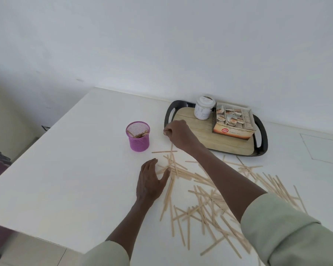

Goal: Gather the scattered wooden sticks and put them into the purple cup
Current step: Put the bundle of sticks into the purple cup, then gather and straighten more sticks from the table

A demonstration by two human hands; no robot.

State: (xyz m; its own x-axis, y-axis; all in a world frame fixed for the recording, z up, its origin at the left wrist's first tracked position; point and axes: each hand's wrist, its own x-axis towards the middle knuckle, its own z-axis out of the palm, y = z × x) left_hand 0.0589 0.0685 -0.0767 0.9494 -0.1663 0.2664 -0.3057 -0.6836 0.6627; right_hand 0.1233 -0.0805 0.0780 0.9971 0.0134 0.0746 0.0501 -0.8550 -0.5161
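The right hand (178, 134) pinches a stick (172, 147) near the cup (139, 139), while the left hand (150, 179) lies flat, fingers relaxed, against the scattered sticks (204, 200) on the table (75, 169).

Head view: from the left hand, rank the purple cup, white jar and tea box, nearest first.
Measured from the left hand, which lies flat on the table at the edge of the stick pile:
1. Purple cup, just beyond the hand, slightly to its left.
2. White jar, on the far left part of the tray, to the right.
3. Tea box, on the tray right of the jar.
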